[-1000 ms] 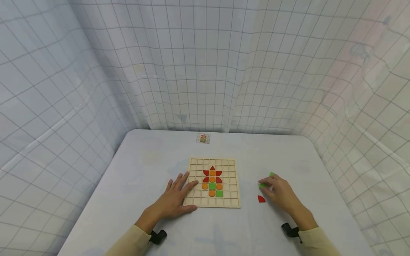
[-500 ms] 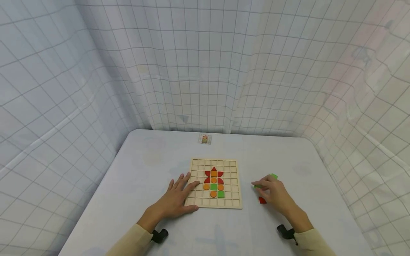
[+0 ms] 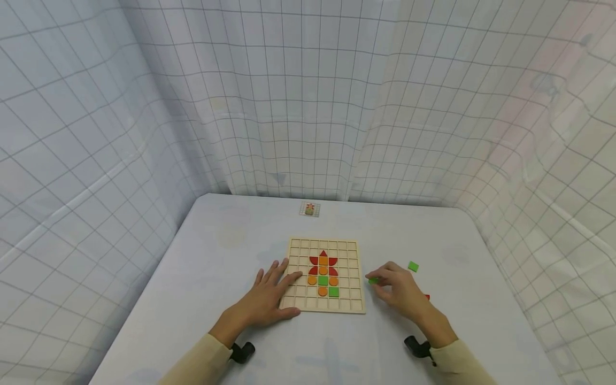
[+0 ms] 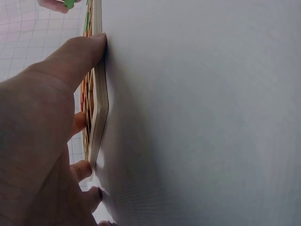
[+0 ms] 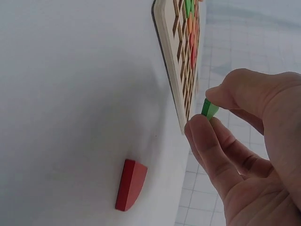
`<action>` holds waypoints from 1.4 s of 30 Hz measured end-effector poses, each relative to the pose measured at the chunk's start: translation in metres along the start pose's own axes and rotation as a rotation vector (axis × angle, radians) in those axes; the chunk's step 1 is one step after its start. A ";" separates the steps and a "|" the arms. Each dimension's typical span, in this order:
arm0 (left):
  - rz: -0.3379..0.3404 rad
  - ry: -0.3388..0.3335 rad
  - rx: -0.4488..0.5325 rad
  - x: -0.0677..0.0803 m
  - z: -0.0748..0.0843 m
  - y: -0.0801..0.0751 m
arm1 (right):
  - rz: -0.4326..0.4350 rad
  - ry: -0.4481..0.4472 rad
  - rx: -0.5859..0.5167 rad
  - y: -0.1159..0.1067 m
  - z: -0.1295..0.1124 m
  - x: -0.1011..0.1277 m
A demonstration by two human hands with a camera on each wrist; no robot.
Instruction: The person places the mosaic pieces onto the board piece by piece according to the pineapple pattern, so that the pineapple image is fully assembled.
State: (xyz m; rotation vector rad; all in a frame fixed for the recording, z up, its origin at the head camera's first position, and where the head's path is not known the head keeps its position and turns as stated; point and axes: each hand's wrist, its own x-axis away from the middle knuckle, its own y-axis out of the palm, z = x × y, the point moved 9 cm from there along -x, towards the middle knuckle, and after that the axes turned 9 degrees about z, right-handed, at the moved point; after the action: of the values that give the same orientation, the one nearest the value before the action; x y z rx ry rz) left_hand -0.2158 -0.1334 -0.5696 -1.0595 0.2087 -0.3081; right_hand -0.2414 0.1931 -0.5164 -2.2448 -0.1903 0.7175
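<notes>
My left hand (image 3: pixel 264 302) rests with fingers spread on the left side of a wooden grid board (image 3: pixel 351 305); its thumb touches the front edge. Red, orange and green tiles form a figure in the board's cells. Just right of the board, my right hand (image 3: pixel 399 289) pinches a green tile (image 5: pixel 210 109) between thumb and fingertips, raised above the table. The fingers partly hide this tile. Behind that hand a green square tile (image 3: pixel 413 266) lies on the table. In the right wrist view, a red curved-edge tile (image 5: pixel 131 184) lies below the hand.
A small picture card (image 3: pixel 309 209) with a coloured figure on a grid lies near the far edge of the white table (image 3: pixel 231 235). Gridded white curtains (image 3: pixel 298 107) hang around the back and sides. A bit of red (image 3: pixel 427 297) shows beside the right wrist.
My right hand has taken a green tile off the table and carried it left toward the board. The other green tile has come into full view. My left hand stays on the board.
</notes>
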 end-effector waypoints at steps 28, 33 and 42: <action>0.004 -0.003 0.008 -0.002 0.000 0.000 | -0.101 -0.050 -0.089 0.055 -0.045 -0.030; 0.004 -0.003 -0.001 -0.003 0.001 0.001 | -0.109 -0.082 -0.113 0.067 -0.056 -0.033; 0.001 -0.002 -0.007 -0.001 0.001 -0.001 | -0.155 -0.128 -0.033 0.086 -0.071 -0.035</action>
State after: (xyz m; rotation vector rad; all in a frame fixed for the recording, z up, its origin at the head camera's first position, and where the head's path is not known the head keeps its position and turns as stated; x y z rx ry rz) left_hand -0.2165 -0.1323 -0.5679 -1.0668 0.2083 -0.3055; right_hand -0.2389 0.0762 -0.5226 -2.1879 -0.4363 0.7797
